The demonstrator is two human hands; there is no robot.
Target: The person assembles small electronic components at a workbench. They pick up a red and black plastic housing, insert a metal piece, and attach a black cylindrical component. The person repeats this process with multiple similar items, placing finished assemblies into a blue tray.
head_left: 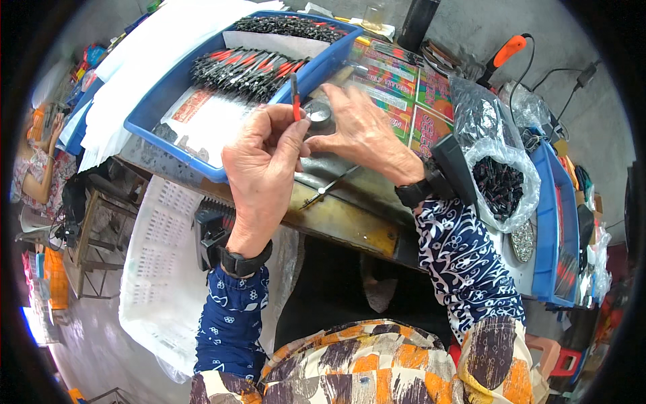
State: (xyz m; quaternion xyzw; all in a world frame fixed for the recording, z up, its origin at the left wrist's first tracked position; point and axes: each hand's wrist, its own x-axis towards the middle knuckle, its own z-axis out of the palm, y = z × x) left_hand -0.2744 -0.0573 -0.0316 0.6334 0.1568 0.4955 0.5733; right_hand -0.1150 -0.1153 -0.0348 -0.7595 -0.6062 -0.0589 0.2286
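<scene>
My left hand [262,161] is closed, with thumb and fingertips pinching a slim red-and-black pen-like stick [295,101] that points upward. Close beside it, my right hand [367,128] has thumb and forefinger spread apart around a small round metal-looking pot [319,114]; whether they touch it I cannot tell. Just beyond both hands, a blue tray [202,167] holds a heap of similar red, black and silver sticks [245,73]. A thin dark rod with a pale middle piece [323,191] lies by the table's front edge.
A clear bag of small black parts [498,185] stands right of my right forearm, beside another blue tray [552,222]. An orange-handled corded tool [509,50] stands at the back right. A white plastic basket [158,269] sits below left. Another person's arm [42,178] shows far left.
</scene>
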